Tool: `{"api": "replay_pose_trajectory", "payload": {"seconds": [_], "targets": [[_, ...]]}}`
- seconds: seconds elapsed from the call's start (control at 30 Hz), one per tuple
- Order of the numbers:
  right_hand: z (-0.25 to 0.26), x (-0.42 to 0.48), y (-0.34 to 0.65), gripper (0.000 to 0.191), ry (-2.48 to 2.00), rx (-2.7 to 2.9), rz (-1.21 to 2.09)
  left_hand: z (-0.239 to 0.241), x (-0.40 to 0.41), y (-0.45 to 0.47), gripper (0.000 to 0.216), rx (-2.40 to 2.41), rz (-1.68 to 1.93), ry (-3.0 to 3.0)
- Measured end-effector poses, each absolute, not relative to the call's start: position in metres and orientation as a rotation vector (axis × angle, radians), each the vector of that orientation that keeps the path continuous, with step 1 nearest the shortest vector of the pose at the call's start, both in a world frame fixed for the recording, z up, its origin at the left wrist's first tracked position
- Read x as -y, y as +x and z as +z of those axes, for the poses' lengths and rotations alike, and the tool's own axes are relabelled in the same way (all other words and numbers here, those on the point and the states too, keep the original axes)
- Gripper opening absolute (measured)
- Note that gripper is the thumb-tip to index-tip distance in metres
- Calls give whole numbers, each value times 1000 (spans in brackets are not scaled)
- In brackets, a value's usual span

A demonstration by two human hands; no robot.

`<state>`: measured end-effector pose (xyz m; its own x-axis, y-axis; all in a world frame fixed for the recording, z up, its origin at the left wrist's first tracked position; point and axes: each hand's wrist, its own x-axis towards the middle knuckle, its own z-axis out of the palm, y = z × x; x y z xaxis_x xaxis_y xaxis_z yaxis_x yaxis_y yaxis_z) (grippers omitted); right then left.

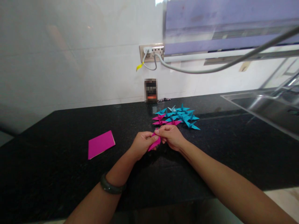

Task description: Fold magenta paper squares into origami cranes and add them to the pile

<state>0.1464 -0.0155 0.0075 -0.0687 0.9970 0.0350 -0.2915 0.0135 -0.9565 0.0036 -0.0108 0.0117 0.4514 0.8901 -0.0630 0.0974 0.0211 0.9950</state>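
Note:
Between my two hands is a partly folded piece of pink origami paper [154, 145], held above the dark counter. My left hand [142, 143] pinches its lower body with the thumb on top. The thumb and fingertips of my right hand [172, 136] are closed on its upper tip. Just beyond my hands lies a group of folded paper cranes: several blue ones [181, 117], a few pink ones [159, 117] and a pale one [172, 109]. To the left rests a stack of square pink paper [101, 144].
A black stone counter [58, 174] runs along a white tiled wall [70, 62]. A steel sink [268, 105] is set in at the right. Against the wall stands a small blurred-out object [151, 91], below a socket [151, 53] with a grey cable [198, 71].

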Motion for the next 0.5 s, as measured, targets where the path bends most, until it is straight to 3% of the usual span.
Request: {"api": "replay_pose_trajectory", "payload": {"seconds": [0.2,0.5], "targets": [[8,13,149,34,-911,1011,1366,12,12,6,29,-975,819,1381],[5,12,148,16,-970,1080,1364,8,9,9,24,-1086,891,1478]]}}
